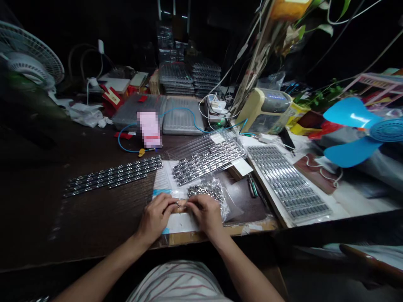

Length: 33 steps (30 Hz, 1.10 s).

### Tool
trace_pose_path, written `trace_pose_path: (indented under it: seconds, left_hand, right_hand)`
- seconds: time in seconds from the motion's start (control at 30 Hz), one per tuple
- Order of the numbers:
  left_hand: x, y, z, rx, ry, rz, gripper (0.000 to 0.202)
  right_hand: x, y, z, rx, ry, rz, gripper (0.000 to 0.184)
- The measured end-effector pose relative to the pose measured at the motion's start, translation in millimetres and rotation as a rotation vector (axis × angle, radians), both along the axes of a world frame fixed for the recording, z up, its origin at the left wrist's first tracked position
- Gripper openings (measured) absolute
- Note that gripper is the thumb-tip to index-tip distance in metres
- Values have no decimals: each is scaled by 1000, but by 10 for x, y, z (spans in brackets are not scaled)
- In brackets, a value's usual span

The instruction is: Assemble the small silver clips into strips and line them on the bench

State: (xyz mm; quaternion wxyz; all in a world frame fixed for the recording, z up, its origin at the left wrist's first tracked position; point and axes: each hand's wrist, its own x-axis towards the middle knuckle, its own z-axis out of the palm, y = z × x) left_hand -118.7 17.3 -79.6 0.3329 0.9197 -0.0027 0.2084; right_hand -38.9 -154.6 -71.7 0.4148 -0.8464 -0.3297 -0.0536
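My left hand (158, 214) and my right hand (206, 214) meet at the front edge of the table, fingertips pinched around a tiny metal part (179, 204). Its exact kind is too small to make out. Beneath the fingertips lies a small tan block (180, 209) on a white sheet (180, 224). Just behind my right hand, a clear plastic bag (225, 201) lies open with a heap of small shiny metal parts (206, 191). Farther back, a clear ribbed tray (189, 147) carries rows of dark metal pieces (204, 163).
More rows of metal pieces (116, 174) lie at left. A filled tray (288, 182) and a screwdriver (252, 186) are at right. A blue-bladed fan (355, 130) stands far right, a white fan (28, 58) far left. Stacked trays (206, 77) and a cream machine (266, 111) stand behind.
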Motion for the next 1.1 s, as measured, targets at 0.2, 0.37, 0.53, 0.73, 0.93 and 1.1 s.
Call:
trace_pose_path:
  seconds: [0.2,0.37,0.53,0.73,0.93,1.1]
  left_hand:
    - [31,64,11,-143,-50,114,15]
    - [42,60,17,-175,-33,133,16]
    - [64,105,48,-208,29,128,17]
    - [130,-25,117,-177,71,2,16]
    - [115,-171,84,-35,40,-59,15]
    - [101,-190,57,47,33,-71,15]
  right_hand:
    - [-118,251,-13,-187,-112,26,5]
    - [-98,221,-32,-224,-148,37,12]
    - [33,-6,-9,-308,-224,-58,27]
    - [114,-134,-107,-248,-234,-79,15]
    - [105,-124,-132,-230,-211,-126,15]
    - [100,-116,-100,-272,-209,-101,11]
